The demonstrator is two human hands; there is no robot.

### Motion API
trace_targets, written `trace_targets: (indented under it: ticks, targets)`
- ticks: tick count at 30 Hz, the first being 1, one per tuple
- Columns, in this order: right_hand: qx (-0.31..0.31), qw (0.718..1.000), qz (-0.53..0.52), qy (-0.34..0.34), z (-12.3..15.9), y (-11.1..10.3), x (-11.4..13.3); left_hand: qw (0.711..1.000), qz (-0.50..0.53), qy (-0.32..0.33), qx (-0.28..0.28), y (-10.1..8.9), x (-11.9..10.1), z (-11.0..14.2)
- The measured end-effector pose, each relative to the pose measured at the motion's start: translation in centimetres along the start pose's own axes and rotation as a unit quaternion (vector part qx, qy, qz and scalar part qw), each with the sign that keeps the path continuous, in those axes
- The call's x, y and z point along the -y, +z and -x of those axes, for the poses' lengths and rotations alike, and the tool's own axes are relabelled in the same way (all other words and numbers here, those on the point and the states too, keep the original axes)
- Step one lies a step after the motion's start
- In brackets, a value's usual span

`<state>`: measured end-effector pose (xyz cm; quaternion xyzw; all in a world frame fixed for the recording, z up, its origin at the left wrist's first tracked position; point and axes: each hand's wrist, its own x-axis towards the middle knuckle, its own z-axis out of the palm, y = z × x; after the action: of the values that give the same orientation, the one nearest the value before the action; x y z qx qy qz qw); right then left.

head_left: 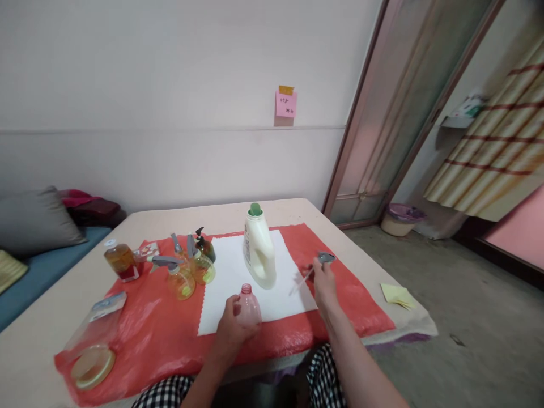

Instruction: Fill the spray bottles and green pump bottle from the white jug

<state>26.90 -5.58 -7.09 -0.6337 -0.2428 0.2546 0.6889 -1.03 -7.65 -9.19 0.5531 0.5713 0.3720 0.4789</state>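
Observation:
My left hand (233,327) is wrapped round a small clear pink bottle (248,309) with an open neck, upright near the front of a white sheet (227,266). In my right hand (324,286) is a grey spray pump head (326,257), its thin pale tube pointing down to the left. The hand is over the red plastic sheet, to the right of the white one. Between and beyond my hands stands a large cream jug (260,249) with a handle and a green piece (255,209) in its mouth.
To the left are yellow spray bottles (182,283), a dark green pump bottle (207,247), a bottle of amber liquid (122,260), a clear bag (97,320) and a round lid (92,366). Yellow notes (397,296) lie near the table's right edge.

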Motion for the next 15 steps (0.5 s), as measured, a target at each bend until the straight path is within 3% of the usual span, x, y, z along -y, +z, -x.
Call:
trace_targets:
  ticks: [5,10,15]
  targets:
    - [0.065,0.978,0.200,-0.019,-0.5,1.2,-2.5,1.000,-0.005,0.009,-0.025,0.0,0.3,-0.2]
    - [0.106,0.925,0.362,-0.057,0.7,3.1,-3.6,0.998,-0.005,0.010,-0.064,-0.6,0.4,-0.2]
    - [0.134,0.874,0.458,-0.086,1.1,4.0,-3.8,0.995,-0.021,0.004,-0.098,-1.4,0.3,-0.7]
